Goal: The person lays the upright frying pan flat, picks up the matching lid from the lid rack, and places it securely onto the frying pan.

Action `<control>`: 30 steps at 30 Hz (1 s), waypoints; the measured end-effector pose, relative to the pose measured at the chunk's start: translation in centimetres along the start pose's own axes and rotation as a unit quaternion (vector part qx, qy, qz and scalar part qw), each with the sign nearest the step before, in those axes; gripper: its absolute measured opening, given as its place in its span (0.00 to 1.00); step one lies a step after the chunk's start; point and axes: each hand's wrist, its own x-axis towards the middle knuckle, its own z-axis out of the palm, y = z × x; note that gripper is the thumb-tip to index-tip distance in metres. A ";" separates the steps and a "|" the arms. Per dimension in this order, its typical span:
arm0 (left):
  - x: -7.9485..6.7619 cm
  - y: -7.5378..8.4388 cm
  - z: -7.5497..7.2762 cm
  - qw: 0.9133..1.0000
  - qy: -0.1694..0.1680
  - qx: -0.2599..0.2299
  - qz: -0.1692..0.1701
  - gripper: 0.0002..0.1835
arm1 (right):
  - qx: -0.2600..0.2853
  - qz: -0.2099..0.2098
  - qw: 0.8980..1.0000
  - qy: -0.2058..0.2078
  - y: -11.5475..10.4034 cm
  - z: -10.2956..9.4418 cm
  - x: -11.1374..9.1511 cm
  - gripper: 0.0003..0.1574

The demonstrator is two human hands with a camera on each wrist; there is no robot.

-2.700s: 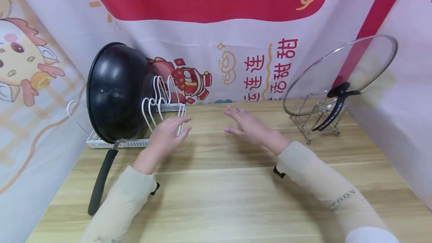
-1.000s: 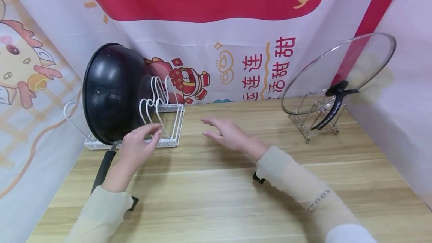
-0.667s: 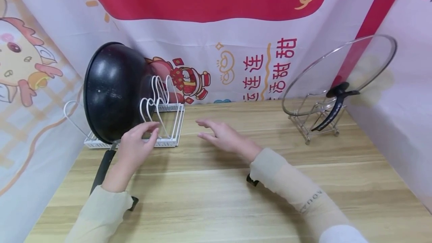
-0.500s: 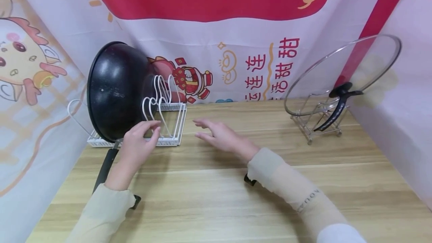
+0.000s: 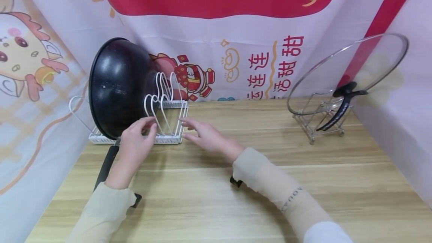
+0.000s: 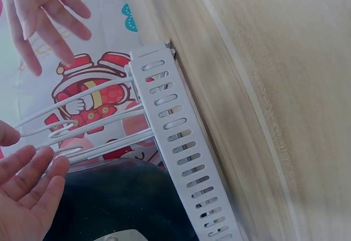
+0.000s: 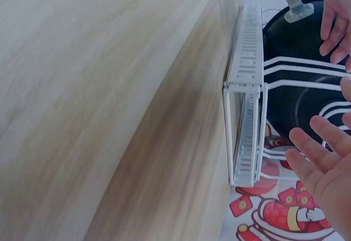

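A black wok (image 5: 116, 89) stands on its side in a white rack (image 5: 165, 139), its long black handle (image 5: 107, 164) pointing down toward the front. My left hand (image 5: 135, 141) hovers just in front of the rack's white wire dividers (image 5: 165, 111), fingers bent loosely and nothing held. In the left wrist view that hand (image 6: 27, 191) lies close to the wires; contact cannot be told. My right hand (image 5: 206, 134) reaches in at the rack's right end, fingers extended. The right wrist view shows this hand (image 7: 323, 169) palm up, fingers spread beside the wires, holding nothing.
At the right, a clear glass lid (image 5: 351, 66) with a black handle (image 5: 337, 113) leans in a small metal wire stand (image 5: 312, 136). Both racks stand on a wood-grain table (image 5: 216, 198). Printed cloth (image 5: 209, 33) hangs behind and at the sides.
Both hands have shifted left. The right hand has come from mid-table to the rack's right end, and the left has drawn back toward the wok handle. Wok, racks and lid look unmoved.
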 end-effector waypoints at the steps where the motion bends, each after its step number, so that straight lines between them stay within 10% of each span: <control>1: 0.1 0.0 0.0 1.000 -0.002 -0.002 -0.006 0.10 | 0.010 -0.005 1.000 0.003 -0.1 0.2 0.2 0.37; 30: 0.3 -0.3 0.9 0.993 -0.037 -0.052 -0.099 0.15 | 0.042 0.026 0.998 0.024 0.0 3.5 2.5 0.28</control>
